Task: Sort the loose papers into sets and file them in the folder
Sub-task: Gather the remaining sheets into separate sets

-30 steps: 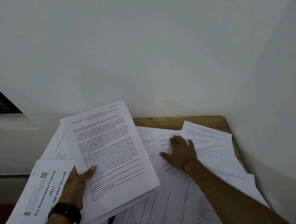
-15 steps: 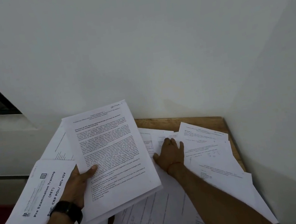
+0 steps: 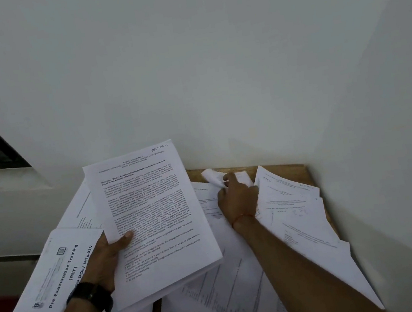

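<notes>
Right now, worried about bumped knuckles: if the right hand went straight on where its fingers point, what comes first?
Likely the wall behind the table; the right hand pinches a curled sheet. Depth unclear.

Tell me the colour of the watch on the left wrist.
Black. The watch shows best in the head view, the only view here.

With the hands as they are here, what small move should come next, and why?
Probably lift the curled white sheet clear of the spread papers: the right hand pinches its far edge, while the left hand grips the printed white stack, ready to receive it.
</notes>
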